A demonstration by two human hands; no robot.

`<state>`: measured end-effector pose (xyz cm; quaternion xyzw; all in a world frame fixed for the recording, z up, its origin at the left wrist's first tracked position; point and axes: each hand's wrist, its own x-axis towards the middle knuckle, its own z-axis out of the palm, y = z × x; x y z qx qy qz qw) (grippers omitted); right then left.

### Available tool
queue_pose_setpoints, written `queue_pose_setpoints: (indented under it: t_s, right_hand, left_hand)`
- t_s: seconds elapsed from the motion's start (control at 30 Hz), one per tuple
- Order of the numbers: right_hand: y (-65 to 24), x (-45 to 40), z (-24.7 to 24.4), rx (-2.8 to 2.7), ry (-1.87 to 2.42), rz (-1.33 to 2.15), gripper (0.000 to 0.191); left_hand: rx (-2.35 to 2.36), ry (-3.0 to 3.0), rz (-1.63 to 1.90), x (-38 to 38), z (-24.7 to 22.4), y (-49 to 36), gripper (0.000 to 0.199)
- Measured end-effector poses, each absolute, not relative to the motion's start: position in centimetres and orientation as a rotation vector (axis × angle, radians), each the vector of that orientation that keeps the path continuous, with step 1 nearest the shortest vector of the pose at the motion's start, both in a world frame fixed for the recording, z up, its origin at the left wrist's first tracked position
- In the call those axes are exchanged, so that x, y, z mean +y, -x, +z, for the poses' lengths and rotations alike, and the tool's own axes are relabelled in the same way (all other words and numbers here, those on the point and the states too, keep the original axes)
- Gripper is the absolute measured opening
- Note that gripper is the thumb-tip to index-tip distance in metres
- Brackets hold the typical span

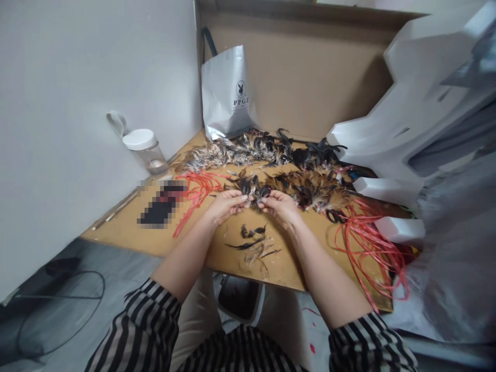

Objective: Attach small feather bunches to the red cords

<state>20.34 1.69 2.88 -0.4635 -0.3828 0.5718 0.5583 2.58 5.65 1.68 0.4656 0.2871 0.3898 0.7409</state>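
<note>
My left hand (231,202) and my right hand (279,205) meet over the middle of the wooden table, thumbs and fingertips pinched together. Between them is a bunch of dark feathers (253,187), part of it hidden by my fingers. Just behind and to the right lies a row of brown and black feathers (321,188). Several loose feathers (258,247) are scattered on the table in front of my hands. Red plastic string (199,186) lies left of my left hand, and a larger tangle of red string (364,243) hangs over the right edge.
A clear jar with a white lid (145,150) stands at the left wall, near a blurred-out dark object (163,204). Behind is a silver bag (227,93) beside a back row of feathers (232,152). White foam pieces (401,230) crowd the right. A bin (240,297) sits below.
</note>
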Motion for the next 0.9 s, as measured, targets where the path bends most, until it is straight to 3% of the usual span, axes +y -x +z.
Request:
queue_pose_setpoints:
  t_s: [0.33,0.63,0.9]
  right_hand:
    - [-19.5,1.5,2.2,-1.069,1.131,1.339,0.027]
    - [-19.8,1.6,2.6,-0.952,1.081,1.355,0.031]
    - [-19.2,1.1,3.3,-0.965,1.124,0.837,0.029]
  left_hand:
    - [0.646,-1.065,0.722,5.4,1.2,-3.0,0.021]
    - [0.72,-1.04,0.854,5.6,1.3,-3.3,0.02]
    - [0.74,-1.017,0.954,6.0,1.0,-3.4,0.017]
